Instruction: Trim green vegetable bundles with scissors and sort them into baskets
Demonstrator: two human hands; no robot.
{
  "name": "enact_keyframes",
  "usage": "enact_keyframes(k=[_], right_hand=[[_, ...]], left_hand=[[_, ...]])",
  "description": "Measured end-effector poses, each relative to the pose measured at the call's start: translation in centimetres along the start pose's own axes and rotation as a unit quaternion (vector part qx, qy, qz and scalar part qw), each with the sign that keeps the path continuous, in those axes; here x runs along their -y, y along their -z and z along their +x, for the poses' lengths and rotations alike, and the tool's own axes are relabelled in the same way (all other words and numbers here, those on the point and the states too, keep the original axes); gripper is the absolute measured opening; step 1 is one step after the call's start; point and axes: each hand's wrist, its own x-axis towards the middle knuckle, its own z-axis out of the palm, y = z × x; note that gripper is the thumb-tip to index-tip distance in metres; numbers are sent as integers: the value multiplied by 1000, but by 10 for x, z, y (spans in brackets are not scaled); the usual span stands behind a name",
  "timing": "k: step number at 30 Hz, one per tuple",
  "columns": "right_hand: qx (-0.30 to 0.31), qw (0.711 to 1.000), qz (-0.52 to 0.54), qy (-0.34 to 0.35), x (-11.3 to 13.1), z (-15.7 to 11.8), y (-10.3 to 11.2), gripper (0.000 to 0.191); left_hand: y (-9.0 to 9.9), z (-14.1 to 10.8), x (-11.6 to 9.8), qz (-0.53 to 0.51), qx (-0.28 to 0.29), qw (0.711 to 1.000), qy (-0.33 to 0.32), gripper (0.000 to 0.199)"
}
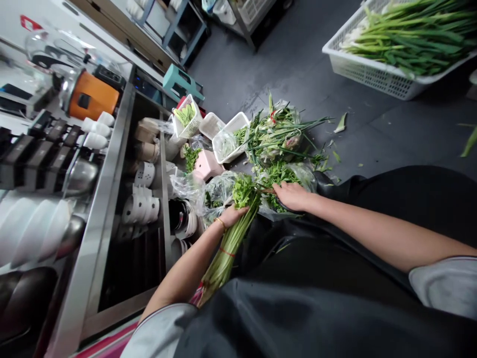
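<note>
Black apron [316, 308] over my lap, bunch of cilantro [233, 233] lying across it, my left hand [231, 215] closed round its stems, my right hand [292, 195] pinching leaves beside the bagged greens [278, 144] on the floor.

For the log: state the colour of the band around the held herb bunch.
Red band, head view.

left hand [231, 216]: I see it mid-frame, fingers curled closed, wrist bent, bare forearm running to lower left | right hand [294, 195]: just right of it, palm down, fingers closed, forearm stretching to right edge
</note>
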Motion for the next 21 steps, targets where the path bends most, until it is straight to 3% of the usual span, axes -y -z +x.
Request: enact_keyframes(k=[3,6,9,12,14,17,21], right_hand=[[-31,999,-15,-6,22,8,-3,41],[12,1000,6,13,25,16,-6,34],[30,999,8,31,16,17,-10,29],[36,998,20,44,14,14,-16,32],[57,997,29,36,12,14,-19,34],[86,996,18,-21,-7,15,-16,38],[83,988,-9,-131,-36,13,4,45]], left_hand=[[-7,-1,-9,-81,11,997,-3,53],[-17,-12,-7,-236,88,965,71,64],[-37,-37,21,-360,134,920,80,80],[-69,-66,56,-399,146,900,99,83],[-83,-78,68,-407,167,891,117,79],[-77,-79,66,-377,160,907,100,72],[-37,-69,53,-235,25,971,48,66]])
